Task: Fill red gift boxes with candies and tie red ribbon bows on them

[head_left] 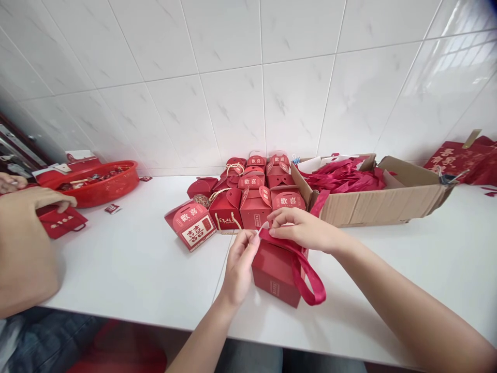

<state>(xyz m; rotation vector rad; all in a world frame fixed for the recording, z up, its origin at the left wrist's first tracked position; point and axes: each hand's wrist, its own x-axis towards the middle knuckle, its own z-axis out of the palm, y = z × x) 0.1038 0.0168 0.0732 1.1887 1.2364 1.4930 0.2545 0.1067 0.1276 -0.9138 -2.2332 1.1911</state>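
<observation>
Two bare hands of the person are at work on one red box (276, 269), which stands on the white table (155, 269) in front of the person. The left hand (241, 261) has thumb and forefinger pinched together on one pale tab (263, 227) at the top edge of the box. The right hand (293, 228) has its fingers closed on one red ribbon (312, 282), whose loop hangs down the box's right side. Behind stand at least ten further boxes (255, 207); overlap prevents an exact count. To their right is one cardboard carton (361, 207) containing a heap of ribbons (345, 176), number indeterminable. At left: one red basin (104, 191), two small wrapped packets (112, 208) and one co-worker's hand (58, 199) on one red carrier (60, 223).
</observation>
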